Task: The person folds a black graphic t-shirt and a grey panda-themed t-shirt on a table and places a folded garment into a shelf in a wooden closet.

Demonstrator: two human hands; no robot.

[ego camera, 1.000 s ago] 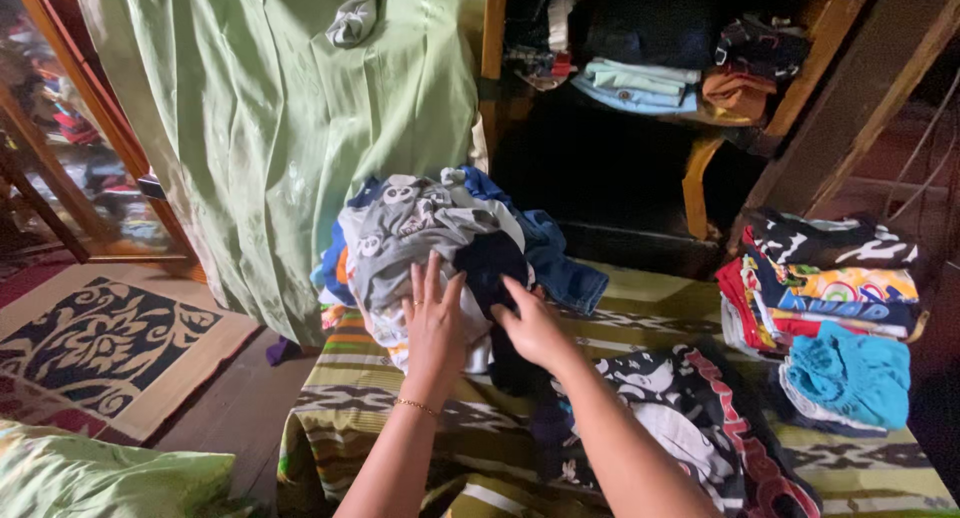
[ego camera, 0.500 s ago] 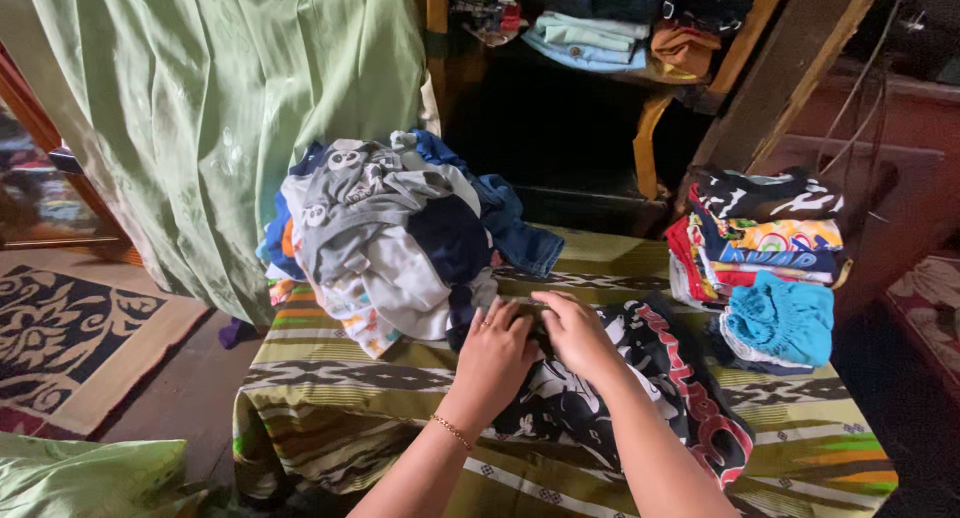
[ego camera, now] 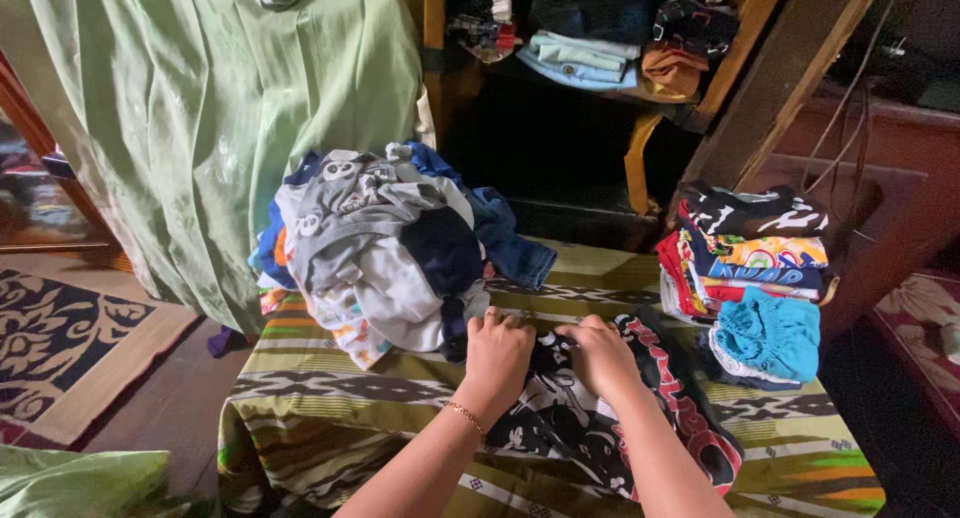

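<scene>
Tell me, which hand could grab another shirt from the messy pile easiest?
Probably the left hand. It rests on the black printed shirt right beside the unfolded heap, while the right hand lies farther from it, toward the folded stack.

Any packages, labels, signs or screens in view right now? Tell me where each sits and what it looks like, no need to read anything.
No packages, signs, screens or separate labels show; only printed clothes.
Black garment: flat on the striped cloth, under the left hand and right hand; white figures, red lettering along its right edge.
Folded stack: right of the hands; a bright multicoloured lettered piece in it.
</scene>
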